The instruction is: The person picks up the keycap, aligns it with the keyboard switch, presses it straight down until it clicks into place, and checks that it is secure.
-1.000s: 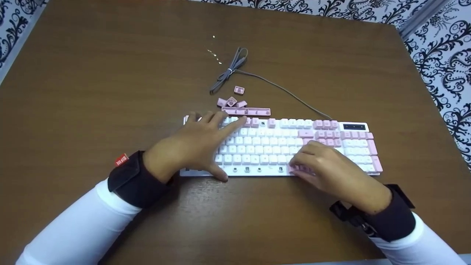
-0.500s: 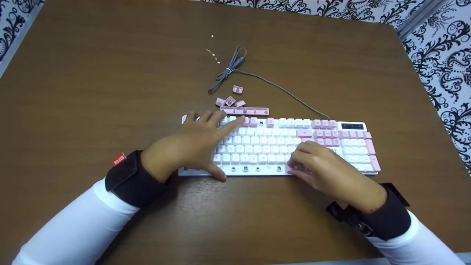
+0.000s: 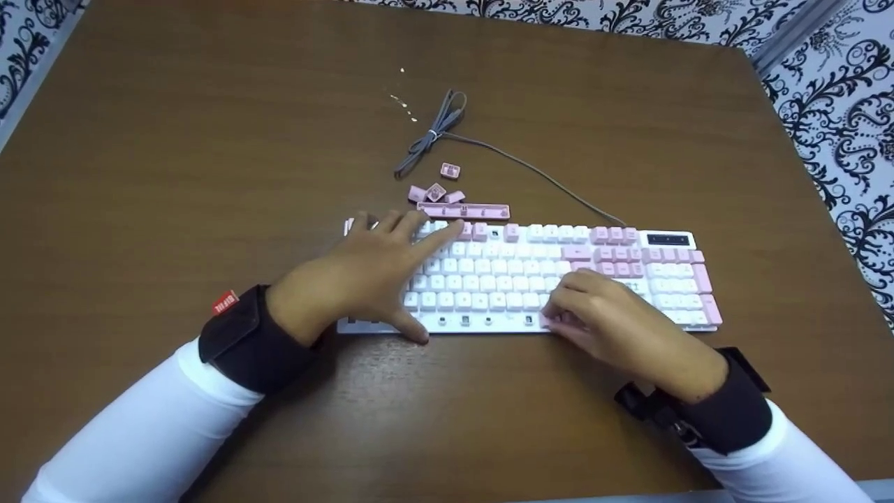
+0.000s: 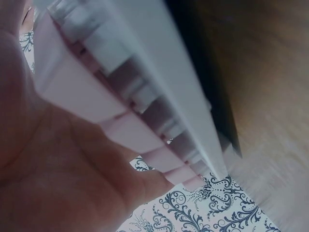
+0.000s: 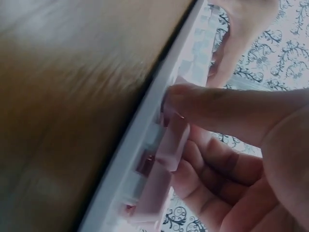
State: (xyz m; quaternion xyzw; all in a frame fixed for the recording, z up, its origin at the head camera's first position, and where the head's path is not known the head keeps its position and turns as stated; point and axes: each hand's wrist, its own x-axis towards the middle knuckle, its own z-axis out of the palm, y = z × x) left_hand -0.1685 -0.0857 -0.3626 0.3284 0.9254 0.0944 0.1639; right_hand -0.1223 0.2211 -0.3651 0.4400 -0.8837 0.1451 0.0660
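A white keyboard (image 3: 489, 283) with white and pink keycaps lies flat on the brown table. Spread over its left end is my left hand (image 3: 367, 276), fingers along the far edge and thumb at the near edge; pink keycaps (image 4: 137, 130) pass under the palm in the left wrist view. My right hand (image 3: 607, 314) pinches a pink keycap (image 5: 169, 106) in the bottom row, thumb on its near side, other fingers curled behind. More pink keycaps (image 5: 154, 193) sit beside it. Bare switches (image 3: 465, 321) show along the bottom row where the long key would sit.
Behind the keyboard lie a long pink spacebar (image 3: 464, 211), several loose pink keycaps (image 3: 436, 192) and one more pink keycap (image 3: 450, 170). A bundled grey cable (image 3: 433, 133) runs to the keyboard's back edge. Small pale crumbs (image 3: 405, 105) dot the table (image 3: 209, 140).
Both hands keep their places on the keyboard. The right hand shifts very slightly at the bottom row; the whole head view drifts a little left.
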